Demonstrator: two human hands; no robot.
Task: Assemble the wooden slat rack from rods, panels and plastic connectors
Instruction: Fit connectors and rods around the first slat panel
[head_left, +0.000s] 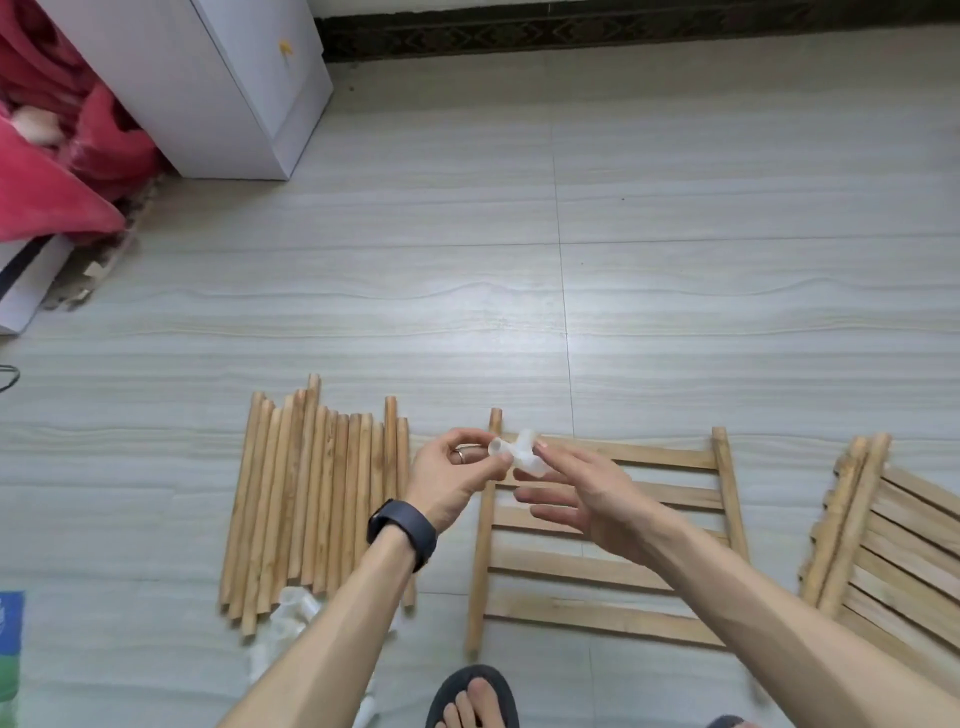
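A translucent white plastic connector (519, 454) is held in the air between both hands. My left hand (457, 480) pinches its left socket with thumb and fingers. My right hand (582, 499) touches its right side with thumb and forefinger, the other fingers spread loosely. Below them a wooden slat panel (623, 561) lies flat on the floor. Several wooden rods (311, 499) lie side by side to its left. More slat panels (893, 545) are stacked at the right edge. Spare plastic connectors (291, 618) lie near the rods' front ends, partly hidden by my left forearm.
A white cabinet (228, 88) stands at the back left beside red cloth (57, 145) and cardboard. My sandalled foot (475, 699) is at the bottom centre. A blue-green package (10, 644) sits at the left edge. Tiled floor (519, 260) stretches ahead to the dark skirting.
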